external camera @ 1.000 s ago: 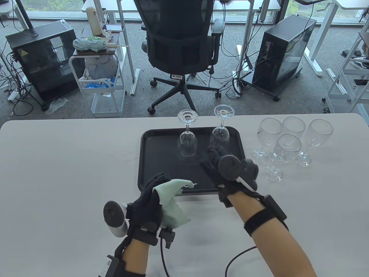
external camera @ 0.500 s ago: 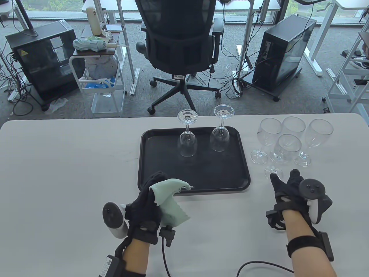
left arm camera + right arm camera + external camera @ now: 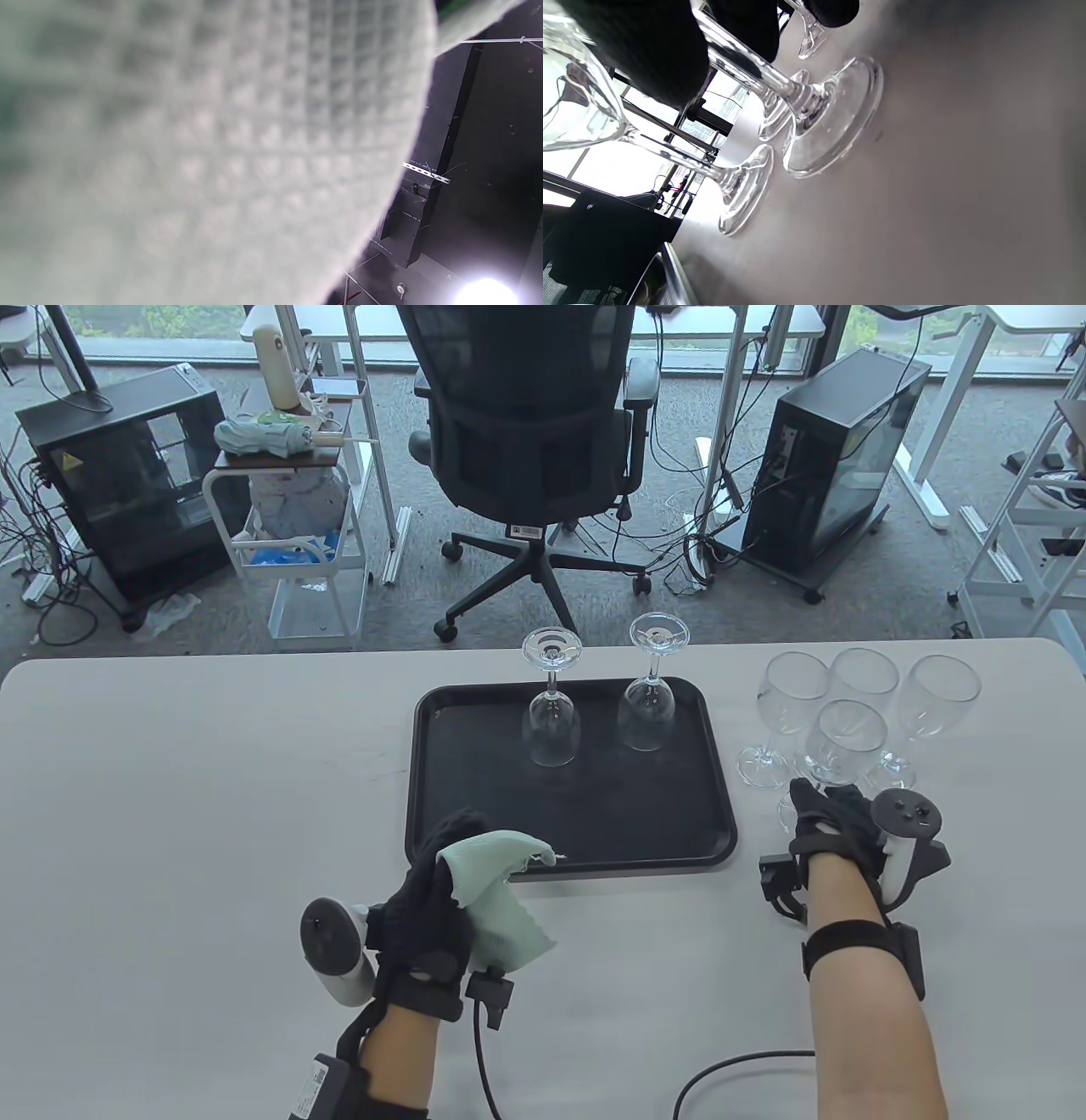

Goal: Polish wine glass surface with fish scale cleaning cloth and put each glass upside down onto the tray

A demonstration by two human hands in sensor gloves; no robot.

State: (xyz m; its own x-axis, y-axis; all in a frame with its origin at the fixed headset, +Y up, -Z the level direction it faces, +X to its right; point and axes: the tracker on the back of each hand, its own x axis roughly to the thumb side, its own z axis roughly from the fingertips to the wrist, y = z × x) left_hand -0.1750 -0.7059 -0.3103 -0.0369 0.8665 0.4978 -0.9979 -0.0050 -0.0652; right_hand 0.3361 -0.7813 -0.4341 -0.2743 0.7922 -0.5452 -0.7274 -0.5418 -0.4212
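My left hand [image 3: 437, 869] holds a pale green fish scale cloth [image 3: 496, 899] above the table, just in front of the black tray [image 3: 475, 831]. The cloth [image 3: 191, 148] fills the left wrist view. Two wine glasses [image 3: 553, 729] [image 3: 647, 712] stand upside down at the back of the tray. Right of the tray, my right hand [image 3: 827, 810] reaches the front upright glass [image 3: 844, 734]. In the right wrist view its gloved fingers [image 3: 649, 55] curl on both sides of the stem [image 3: 755, 76], and the base [image 3: 835, 118] is on the table.
Three more upright wine glasses [image 3: 793, 691] [image 3: 865, 674] [image 3: 937, 695] crowd close behind the gripped one. An office chair [image 3: 526, 432] stands beyond the table's far edge. A cable [image 3: 730, 1065] trails by my right forearm.
My right hand left the upside-down glass on the tray, swung right off the tray and closed in on the front upright glass's stem. The left hand and cloth barely moved.
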